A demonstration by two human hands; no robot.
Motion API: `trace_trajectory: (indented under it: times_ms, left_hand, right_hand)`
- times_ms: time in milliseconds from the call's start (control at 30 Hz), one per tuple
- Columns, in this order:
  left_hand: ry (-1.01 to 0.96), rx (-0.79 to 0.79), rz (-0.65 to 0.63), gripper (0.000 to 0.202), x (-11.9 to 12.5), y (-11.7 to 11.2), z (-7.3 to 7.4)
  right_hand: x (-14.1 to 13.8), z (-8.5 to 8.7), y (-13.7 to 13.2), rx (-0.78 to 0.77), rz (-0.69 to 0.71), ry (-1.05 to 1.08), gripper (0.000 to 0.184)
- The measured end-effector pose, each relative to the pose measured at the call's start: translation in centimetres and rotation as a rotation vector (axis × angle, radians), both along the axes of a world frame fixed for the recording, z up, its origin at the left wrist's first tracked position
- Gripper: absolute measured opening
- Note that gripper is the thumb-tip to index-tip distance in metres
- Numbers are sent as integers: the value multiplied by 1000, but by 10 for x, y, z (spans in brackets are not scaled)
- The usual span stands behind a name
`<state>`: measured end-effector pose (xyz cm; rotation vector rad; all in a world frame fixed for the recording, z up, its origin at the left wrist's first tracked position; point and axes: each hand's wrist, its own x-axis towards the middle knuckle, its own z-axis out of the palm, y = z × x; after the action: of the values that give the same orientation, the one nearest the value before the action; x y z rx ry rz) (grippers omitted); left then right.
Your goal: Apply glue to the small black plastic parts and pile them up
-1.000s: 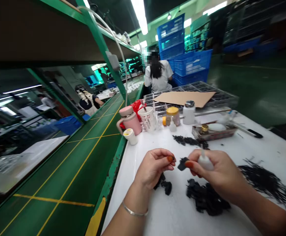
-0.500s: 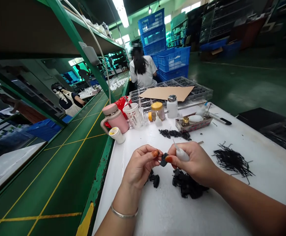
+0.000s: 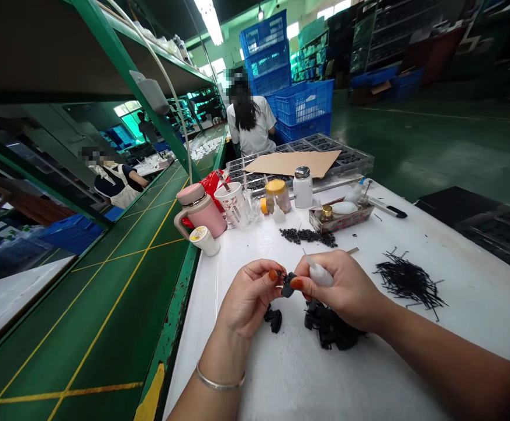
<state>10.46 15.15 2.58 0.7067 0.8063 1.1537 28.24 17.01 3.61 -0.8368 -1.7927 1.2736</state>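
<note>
My left hand (image 3: 248, 295) and my right hand (image 3: 343, 289) meet over the white table (image 3: 281, 380), both pinching a small black plastic part (image 3: 287, 285) between their fingertips. My right hand also grips a small white squeeze bottle (image 3: 319, 272) with a thin nozzle pointing up and left. Below the hands lie a heap of black parts (image 3: 331, 330) and a single black part (image 3: 275, 320). A silver bangle sits on my left wrist.
A pile of thin black pins (image 3: 406, 280) lies to the right, small black bits (image 3: 307, 236) further back. A pink mug (image 3: 200, 210), cups, jars and a small tray (image 3: 340, 217) stand behind. A green conveyor (image 3: 106, 292) runs on the left. A person (image 3: 248, 120) sits ahead.
My two hands have come together: the right hand brought the black part to the left fingertips, and both now pinch it. The view has shifted slightly right.
</note>
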Motion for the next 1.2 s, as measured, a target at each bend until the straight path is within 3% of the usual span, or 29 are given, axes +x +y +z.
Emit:
trace_trajectory:
  times_ms: [533, 1200]
  left_hand:
    - [280, 104, 42, 23, 1, -2, 2]
    - [454, 258, 58, 21, -4, -5, 1]
  right_hand:
    - [1, 3, -2, 186, -50, -126, 28]
    - [1, 2, 0, 187, -40, -175, 31]
